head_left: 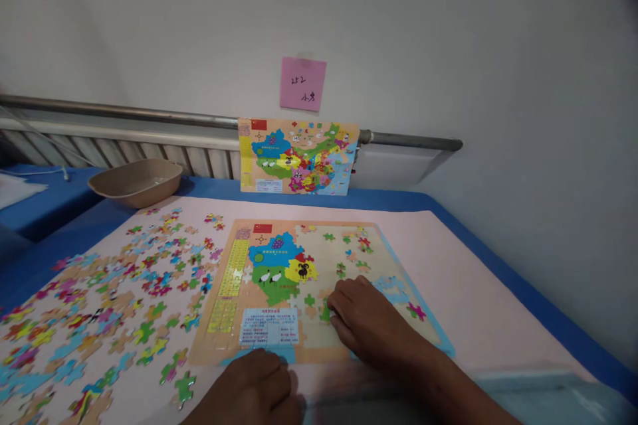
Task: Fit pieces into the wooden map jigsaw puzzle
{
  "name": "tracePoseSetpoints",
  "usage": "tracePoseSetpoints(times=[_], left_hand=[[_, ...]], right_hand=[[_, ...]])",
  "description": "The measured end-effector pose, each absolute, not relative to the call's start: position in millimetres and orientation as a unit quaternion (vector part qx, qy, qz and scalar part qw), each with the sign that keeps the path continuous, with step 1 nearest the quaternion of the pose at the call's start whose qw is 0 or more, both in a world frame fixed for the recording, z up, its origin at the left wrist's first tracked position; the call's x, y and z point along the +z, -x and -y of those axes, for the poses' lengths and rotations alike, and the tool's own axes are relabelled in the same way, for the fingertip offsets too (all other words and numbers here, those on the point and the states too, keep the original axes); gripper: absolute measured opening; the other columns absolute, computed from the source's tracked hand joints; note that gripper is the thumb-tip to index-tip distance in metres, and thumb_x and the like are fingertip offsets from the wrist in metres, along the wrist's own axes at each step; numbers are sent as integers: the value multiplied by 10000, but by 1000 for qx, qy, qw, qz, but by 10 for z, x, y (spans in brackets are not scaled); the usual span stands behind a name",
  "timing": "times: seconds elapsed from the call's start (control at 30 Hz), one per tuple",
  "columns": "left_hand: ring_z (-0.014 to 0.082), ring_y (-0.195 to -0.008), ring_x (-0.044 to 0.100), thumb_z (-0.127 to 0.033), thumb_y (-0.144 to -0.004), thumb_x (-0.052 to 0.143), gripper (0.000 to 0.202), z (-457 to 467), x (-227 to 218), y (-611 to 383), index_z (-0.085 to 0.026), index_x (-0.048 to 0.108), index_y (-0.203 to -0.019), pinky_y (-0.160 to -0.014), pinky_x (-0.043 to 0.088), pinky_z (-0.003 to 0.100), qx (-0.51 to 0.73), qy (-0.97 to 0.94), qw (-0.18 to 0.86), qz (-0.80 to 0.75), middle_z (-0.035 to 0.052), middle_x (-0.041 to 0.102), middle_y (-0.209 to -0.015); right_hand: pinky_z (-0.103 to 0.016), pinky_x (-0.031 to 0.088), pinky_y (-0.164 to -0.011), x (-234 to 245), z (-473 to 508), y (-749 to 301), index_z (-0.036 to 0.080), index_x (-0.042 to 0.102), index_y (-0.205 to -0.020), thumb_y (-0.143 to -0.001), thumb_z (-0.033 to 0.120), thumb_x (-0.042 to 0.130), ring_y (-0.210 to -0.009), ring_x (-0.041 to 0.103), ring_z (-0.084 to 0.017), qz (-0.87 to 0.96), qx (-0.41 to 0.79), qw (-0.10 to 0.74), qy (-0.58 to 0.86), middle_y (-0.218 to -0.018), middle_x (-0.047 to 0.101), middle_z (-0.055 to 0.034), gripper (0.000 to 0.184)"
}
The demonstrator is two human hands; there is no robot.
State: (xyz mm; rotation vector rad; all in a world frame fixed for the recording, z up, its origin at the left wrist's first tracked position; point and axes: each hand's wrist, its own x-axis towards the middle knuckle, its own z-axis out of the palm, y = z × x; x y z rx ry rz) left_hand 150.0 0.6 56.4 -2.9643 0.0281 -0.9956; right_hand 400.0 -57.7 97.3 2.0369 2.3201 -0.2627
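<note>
A jigsaw puzzle board [329, 339] lies in front of me, its left part filled with joined map pieces and its right part holding loose pieces on a pale base. My right hand [371, 322] rests over the middle of the board, fingertips bent together on a green puzzle piece [325, 313] that they partly cover. My left hand [254, 385] lies curled at the board's lower edge; whatever its fingers hold, if anything, is hidden. Near the board's right side are joined light-blue pieces [391, 289] and a magenta piece [415, 311].
Many loose puzzle pieces [144, 279] spread over the pink table cover [498, 305] on the left. A brown bowl [137, 186] stands at the back left. Behind the board, a printed map [299, 158] leans by a metal rail [413, 139], below a pink note [303, 84] on the wall.
</note>
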Motion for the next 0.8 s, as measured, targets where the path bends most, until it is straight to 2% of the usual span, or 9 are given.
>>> tracePoseSetpoints(times=[0.2,0.43,0.67,0.8], left_hand=[[156,-559,487,-204,-1122,335,437,-5,573,-1498,-199,501,-717,-527,324,330,-320,947,17,-14,-22,528,-647],[156,-573,519,-227,-1129,315,432,-9,572,-1490,-204,515,-747,-542,360,329,-303,953,13,-9,-27,554,-661],[150,-542,514,-221,-1129,313,440,-10,551,-1513,-210,483,-723,-521,363,324,-328,944,21,-3,-35,548,-631],[144,-551,553,-249,-1138,293,440,-22,582,-1505,-215,503,-752,-512,391,322,-302,953,19,-8,-38,586,-655]], right_hand=[[-412,376,-873,1016,567,-3989,186,610,-929,-1011,178,573,-932,568,-252,-762,-83,3,-642,-1033,664,-87,90],[-403,368,-882,964,565,-3984,191,596,-938,-1010,168,566,-916,552,-241,-776,-71,-27,-626,-1016,655,-72,81],[-377,356,-854,1022,632,-4248,196,585,-903,-992,125,544,-862,540,-216,-747,-50,-112,-653,-921,633,-45,121],[-374,351,-846,1030,640,-4274,194,597,-902,-979,123,559,-870,548,-219,-742,-33,-99,-662,-926,643,-52,111]])
